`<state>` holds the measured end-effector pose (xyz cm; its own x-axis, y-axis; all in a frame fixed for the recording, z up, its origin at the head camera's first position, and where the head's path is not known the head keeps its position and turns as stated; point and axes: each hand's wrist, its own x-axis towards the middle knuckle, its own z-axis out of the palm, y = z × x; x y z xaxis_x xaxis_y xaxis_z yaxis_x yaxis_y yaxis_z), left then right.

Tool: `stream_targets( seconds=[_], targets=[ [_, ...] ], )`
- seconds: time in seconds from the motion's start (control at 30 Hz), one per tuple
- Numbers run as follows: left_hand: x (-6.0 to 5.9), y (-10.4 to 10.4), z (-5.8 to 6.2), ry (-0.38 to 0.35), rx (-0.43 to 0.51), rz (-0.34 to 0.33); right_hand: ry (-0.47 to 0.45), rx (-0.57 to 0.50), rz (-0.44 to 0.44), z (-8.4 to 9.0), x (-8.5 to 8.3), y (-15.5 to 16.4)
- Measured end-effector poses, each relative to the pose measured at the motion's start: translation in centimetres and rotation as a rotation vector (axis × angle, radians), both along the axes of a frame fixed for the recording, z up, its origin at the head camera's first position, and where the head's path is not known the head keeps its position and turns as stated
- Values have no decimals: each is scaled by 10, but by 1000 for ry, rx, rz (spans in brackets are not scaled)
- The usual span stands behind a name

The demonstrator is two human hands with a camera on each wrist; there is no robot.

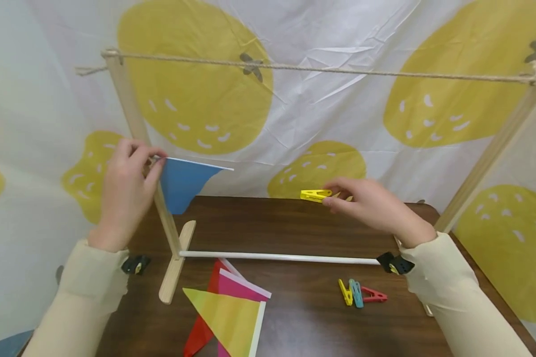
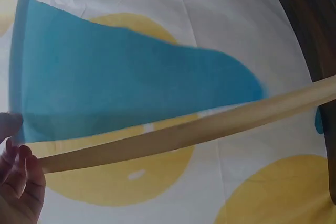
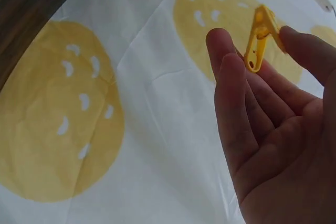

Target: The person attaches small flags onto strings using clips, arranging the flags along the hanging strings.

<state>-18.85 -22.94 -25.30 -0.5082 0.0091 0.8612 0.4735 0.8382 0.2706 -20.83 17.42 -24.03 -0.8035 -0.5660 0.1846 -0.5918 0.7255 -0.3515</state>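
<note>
My left hand [image 1: 131,186] pinches one end of the white top edge of a blue pennant [image 1: 185,183], beside the left wooden post and below the rope. In the left wrist view the blue cloth [image 2: 131,77] spreads out from the fingertips, its point close by the post [image 2: 173,136]. To the right, my right hand [image 1: 362,203] holds a yellow clothespin [image 1: 313,195] between thumb and fingers, over the far part of the table. The right wrist view shows the clothespin [image 3: 256,51] against the thumb tip. A twine rope [image 1: 295,67] stretches between the posts above both hands.
Red, pink and yellow pennants [image 1: 232,317] lie overlapping on the dark wooden table [image 1: 303,322]. Yellow, teal and red clothespins [image 1: 356,293] lie at the right. A white rod [image 1: 277,256] runs low between the stand's feet. A lemon-print cloth [image 1: 330,109] hangs behind.
</note>
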Motion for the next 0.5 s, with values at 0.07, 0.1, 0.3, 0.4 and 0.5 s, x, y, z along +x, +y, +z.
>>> stream_targets(
  seconds=[0.07,0.1,0.3,0.4,0.5],
  targets=[
    [-2,1,3,15,13,-5,-17,2,21,4,-3,-5],
    [-3,1,5,24,12,-3,-20,6,31,6,-4,-8],
    [-5,2,19,62,38,39,60,16,81,18,-12,-20],
    [-6,3,27,85,43,46,107,0,90,24,-14,-25],
    [-6,3,37,141,45,53,149,-13,90,30,-14,-30]
  ],
)
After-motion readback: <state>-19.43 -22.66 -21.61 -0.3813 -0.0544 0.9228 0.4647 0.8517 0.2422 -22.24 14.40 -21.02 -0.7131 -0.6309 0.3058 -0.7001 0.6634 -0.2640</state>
